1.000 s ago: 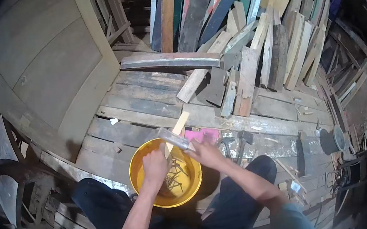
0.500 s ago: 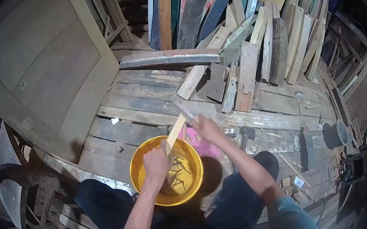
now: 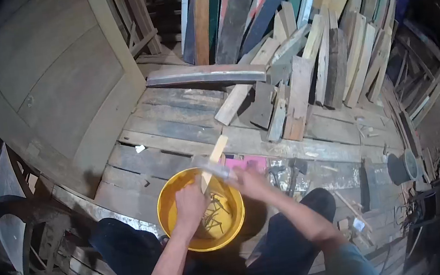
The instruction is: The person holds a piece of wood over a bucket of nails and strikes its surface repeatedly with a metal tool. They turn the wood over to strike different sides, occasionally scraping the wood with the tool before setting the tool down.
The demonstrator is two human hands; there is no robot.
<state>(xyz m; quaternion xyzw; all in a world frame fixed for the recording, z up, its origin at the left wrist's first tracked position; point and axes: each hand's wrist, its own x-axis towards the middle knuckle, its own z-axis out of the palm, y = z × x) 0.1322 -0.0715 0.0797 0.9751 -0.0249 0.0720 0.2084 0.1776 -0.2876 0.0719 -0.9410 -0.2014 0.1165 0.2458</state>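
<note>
My left hand (image 3: 191, 204) is closed around the lower part of a pale wooden strip (image 3: 218, 147), held slanting over the yellow bucket (image 3: 162, 213). My right hand (image 3: 251, 182) grips a flat grey blade-like tool (image 3: 217, 167), which is smeared by motion. The tool lies across the strip in this view, just above my left fist. Several thin dark pieces (image 3: 216, 215), shaped like nails or slivers, lie loose in the bucket, which stands between my knees. Part of the bucket's inside is hidden by my left hand.
A pink sheet (image 3: 248, 162) lies on the plank floor beyond the bucket. Boards (image 3: 297, 95) lean in a stack ahead, behind a curved beam (image 3: 204, 76). A large wooden panel (image 3: 53, 75) stands at left. A grey container (image 3: 410, 164) stands at right, with wood scraps nearby.
My right hand has come down with the grey tool, which swung from pointing up beyond the strip to lying across it. The strip and my left hand shifted only slightly.
</note>
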